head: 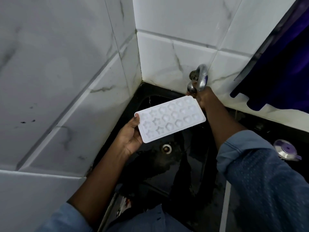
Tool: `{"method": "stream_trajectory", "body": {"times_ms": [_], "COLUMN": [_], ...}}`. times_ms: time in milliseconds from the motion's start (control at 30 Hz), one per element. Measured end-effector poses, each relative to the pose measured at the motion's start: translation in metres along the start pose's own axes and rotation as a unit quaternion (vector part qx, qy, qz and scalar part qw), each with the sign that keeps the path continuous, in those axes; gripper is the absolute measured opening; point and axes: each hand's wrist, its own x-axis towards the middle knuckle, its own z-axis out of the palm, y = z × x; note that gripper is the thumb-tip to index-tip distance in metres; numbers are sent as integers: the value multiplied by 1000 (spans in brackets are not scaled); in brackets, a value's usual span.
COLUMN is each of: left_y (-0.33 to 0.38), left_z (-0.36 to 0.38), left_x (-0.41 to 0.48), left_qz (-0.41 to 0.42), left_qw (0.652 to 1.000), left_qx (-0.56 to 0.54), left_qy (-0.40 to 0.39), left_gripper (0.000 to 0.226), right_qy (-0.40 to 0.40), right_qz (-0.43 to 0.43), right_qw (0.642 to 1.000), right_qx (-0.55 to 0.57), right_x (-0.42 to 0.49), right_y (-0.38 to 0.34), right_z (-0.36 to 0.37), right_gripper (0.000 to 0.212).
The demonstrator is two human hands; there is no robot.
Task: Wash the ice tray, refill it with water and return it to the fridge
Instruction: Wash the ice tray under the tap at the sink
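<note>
A white ice tray (170,118) with star and round moulds is held flat above the black sink (167,166). My left hand (131,138) grips its near short end, thumb on the top corner. My right hand (203,97) reaches past the tray's far end and holds the knob of the metal tap (201,77) on the tiled back wall; its fingers are partly hidden behind the tray. No water stream is visible.
The sink's drain (166,148) lies below the tray. White marble-pattern tiled walls (66,81) close in the left and back. A dark blue cloth (280,64) hangs at upper right. A purple and clear suction holder (286,150) lies on the dark counter at right.
</note>
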Motion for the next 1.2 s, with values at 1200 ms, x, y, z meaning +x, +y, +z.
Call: {"method": "stream_trajectory", "body": {"times_ms": [1200], "left_y": [-36], "left_z": [42], "left_x": [23], "left_qz": [-34], "left_qw": [999], "left_qx": [23], "left_qy": [-23], "left_gripper": [33], "right_qy": [60], "right_qz": [-146], "right_qw": [936], "right_qx": [-315], "right_x": [-82], "right_y": [22], "right_z": [-98], "right_gripper": [16]}}
